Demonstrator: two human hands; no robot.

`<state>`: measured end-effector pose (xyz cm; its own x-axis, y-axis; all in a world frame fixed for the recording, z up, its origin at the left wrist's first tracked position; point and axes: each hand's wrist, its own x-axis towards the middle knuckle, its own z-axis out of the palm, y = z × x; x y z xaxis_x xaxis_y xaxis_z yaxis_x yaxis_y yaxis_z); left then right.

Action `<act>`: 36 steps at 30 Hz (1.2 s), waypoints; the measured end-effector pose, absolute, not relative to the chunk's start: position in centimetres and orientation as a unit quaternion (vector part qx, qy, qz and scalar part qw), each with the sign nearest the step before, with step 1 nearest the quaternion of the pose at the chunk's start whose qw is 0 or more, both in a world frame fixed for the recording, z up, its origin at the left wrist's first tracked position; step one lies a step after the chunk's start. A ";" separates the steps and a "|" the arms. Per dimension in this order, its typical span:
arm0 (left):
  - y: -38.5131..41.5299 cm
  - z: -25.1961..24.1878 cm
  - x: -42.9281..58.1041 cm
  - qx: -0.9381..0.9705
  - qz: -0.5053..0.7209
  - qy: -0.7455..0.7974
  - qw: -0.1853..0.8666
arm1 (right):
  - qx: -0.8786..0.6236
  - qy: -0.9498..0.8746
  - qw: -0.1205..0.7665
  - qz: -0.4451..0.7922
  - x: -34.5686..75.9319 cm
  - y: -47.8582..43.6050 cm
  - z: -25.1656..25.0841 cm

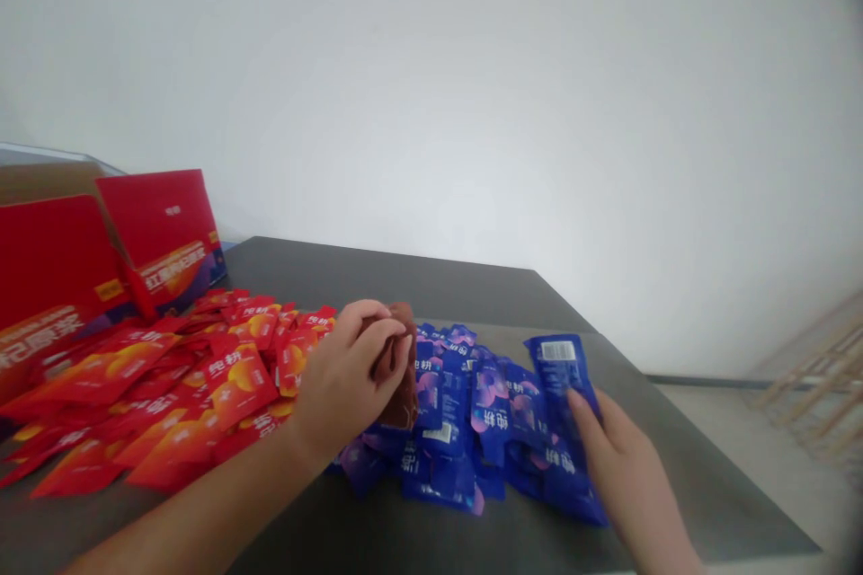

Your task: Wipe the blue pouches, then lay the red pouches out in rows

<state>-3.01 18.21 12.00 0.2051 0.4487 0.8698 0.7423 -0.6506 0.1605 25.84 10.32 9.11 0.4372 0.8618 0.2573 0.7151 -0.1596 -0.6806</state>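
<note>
My left hand (pixel 357 368) is closed around a brown packet (pixel 403 395), soft and folded-looking, held over the left edge of a pile of blue sachets (pixel 445 395). Part of the brown packet is hidden behind my fingers. At the pile's right side, my right hand (pixel 620 458) pinches a blue sachet (pixel 559 368) with a white barcode label near its top. Its lower part overlaps other sachets of the same kind. Left of my left hand spreads a heap of red and orange sachets (pixel 243 377).
Two red printed boxes, a nearer box (pixel 54 269) and a farther box (pixel 165 234), stand at the left behind the red heap. The dark grey table (pixel 404 274) reaches toward a white wall (pixel 472 108). A blurred wooden rack (pixel 819 386) stands on the floor at right.
</note>
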 end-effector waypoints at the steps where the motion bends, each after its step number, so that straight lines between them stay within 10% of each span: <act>1: 18.2 11.3 -3.1 -0.757 -0.502 -0.389 0.152 | -0.765 -0.522 0.370 0.070 26.3 11.1 8.9; 8: 18.7 8.0 -3.1 -0.758 -0.511 -0.373 0.161 | -0.646 -0.725 0.191 -0.140 22.5 15.6 5.2; 30: 18.2 6.9 -3.8 -0.777 -0.500 -0.355 0.141 | -0.803 -0.595 -0.025 0.026 37.7 24.9 2.5; 36: 18.2 7.6 -3.9 -0.770 -0.507 -0.354 0.155 | -0.832 -0.554 0.031 -0.008 37.1 24.0 4.7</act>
<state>-3.88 18.18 7.64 0.2352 0.3882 0.8911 0.7022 -0.7018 0.1204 37.08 23.96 4.65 0.3859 0.9213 0.0485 0.9223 -0.3841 -0.0427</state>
